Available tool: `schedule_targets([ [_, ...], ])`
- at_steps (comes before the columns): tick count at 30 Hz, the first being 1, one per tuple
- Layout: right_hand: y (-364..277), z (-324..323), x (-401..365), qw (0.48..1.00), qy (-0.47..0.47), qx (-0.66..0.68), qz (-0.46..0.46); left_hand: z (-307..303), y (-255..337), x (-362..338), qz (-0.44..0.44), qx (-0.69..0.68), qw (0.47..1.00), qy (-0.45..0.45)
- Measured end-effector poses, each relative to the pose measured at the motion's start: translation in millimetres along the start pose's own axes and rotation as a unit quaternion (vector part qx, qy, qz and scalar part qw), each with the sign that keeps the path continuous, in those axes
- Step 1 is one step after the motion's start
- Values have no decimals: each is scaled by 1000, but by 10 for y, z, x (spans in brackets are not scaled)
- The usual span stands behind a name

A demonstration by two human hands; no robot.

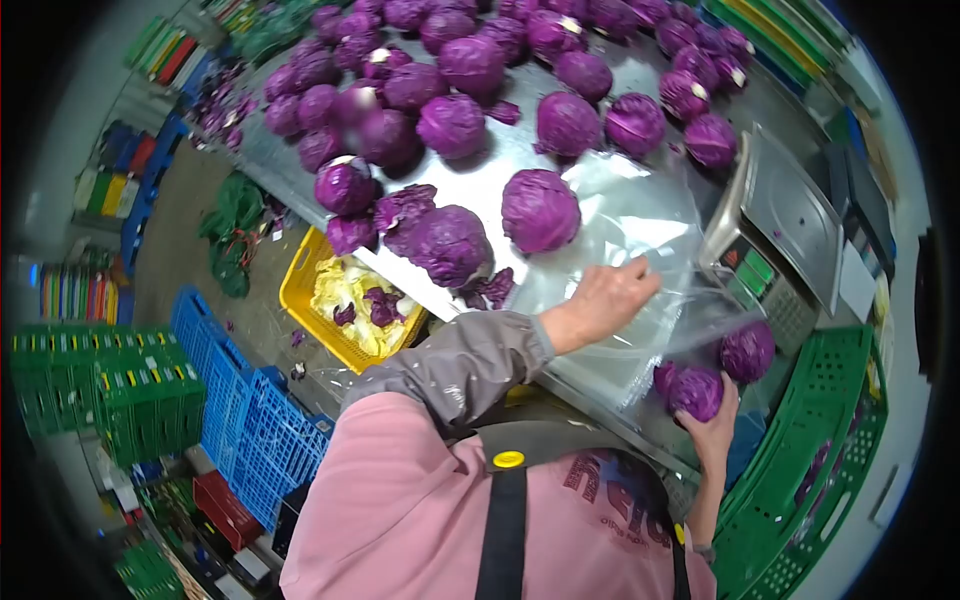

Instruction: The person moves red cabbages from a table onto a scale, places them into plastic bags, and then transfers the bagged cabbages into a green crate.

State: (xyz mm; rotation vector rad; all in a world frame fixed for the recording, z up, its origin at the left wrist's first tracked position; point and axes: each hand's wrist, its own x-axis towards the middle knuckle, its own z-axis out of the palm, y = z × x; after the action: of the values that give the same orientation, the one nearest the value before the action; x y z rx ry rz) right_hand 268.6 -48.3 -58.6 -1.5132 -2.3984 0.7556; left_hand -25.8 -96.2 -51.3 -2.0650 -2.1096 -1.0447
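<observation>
My left hand, its arm in a grey sleeve, is closed with the fingers pinched on a clear plastic bag. Under it a stack of flat clear bags lies on the metal table. At the table's near right edge, my right hand grips a red cabbage from below, fingers around its side. Another red cabbage sits just beyond, with clear film close around both. A loose red cabbage rests at the left edge of the bag stack.
Many red cabbages cover the far part of the metal table. A scale stands at the right, beside a green crate. A yellow crate of pale leaves is at the left, near blue crates.
</observation>
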Motion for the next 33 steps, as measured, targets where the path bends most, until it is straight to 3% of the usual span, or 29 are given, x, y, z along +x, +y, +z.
schedule_targets([
  [3,406,16,9,986,-10,164,3,-4,-21,18,20,7,999,26],
  [6,751,14,32,905,-14,409,116,-72,17,99,20,6,998,61],
  [7,778,2,25,906,-16,408,110,-100,28,118,13,9,997,76],
  [9,826,12,2,860,-28,497,114,-145,48,99,12,20,996,87],
  [14,1041,61,-68,857,-47,492,148,-241,102,71,15,43,995,84],
  [16,1017,133,-96,670,-55,728,133,-372,124,170,-12,48,993,106],
  [17,1034,110,-74,670,-57,728,132,-284,118,134,-13,50,993,108],
  [19,522,-38,-147,511,5,826,237,146,82,-104,65,110,992,4],
  [20,391,20,-183,509,8,828,234,439,3,-310,104,74,981,-144],
  [21,265,80,-150,546,-33,821,161,651,-33,-434,141,42,948,-283],
  [23,11,217,-99,607,-106,787,14,577,223,-381,44,-62,976,-203],
  [24,-144,246,-92,605,-104,789,13,498,232,-303,46,-60,976,-204],
  [26,-430,168,-59,661,-151,729,89,365,265,-179,-59,-357,907,-216],
  [27,-507,146,-2,687,-174,696,120,288,286,-137,-61,-356,909,-207],
  [29,-550,186,61,702,-179,683,96,152,274,-97,-289,-506,764,-277],
  [30,-589,191,63,747,-160,636,106,202,304,-182,-220,-512,804,-207],
  [31,-657,176,62,790,-140,586,115,137,376,-204,-221,-512,805,-203],
  [33,-769,112,80,817,-146,545,115,-35,538,-233,-125,-387,906,-117],
])
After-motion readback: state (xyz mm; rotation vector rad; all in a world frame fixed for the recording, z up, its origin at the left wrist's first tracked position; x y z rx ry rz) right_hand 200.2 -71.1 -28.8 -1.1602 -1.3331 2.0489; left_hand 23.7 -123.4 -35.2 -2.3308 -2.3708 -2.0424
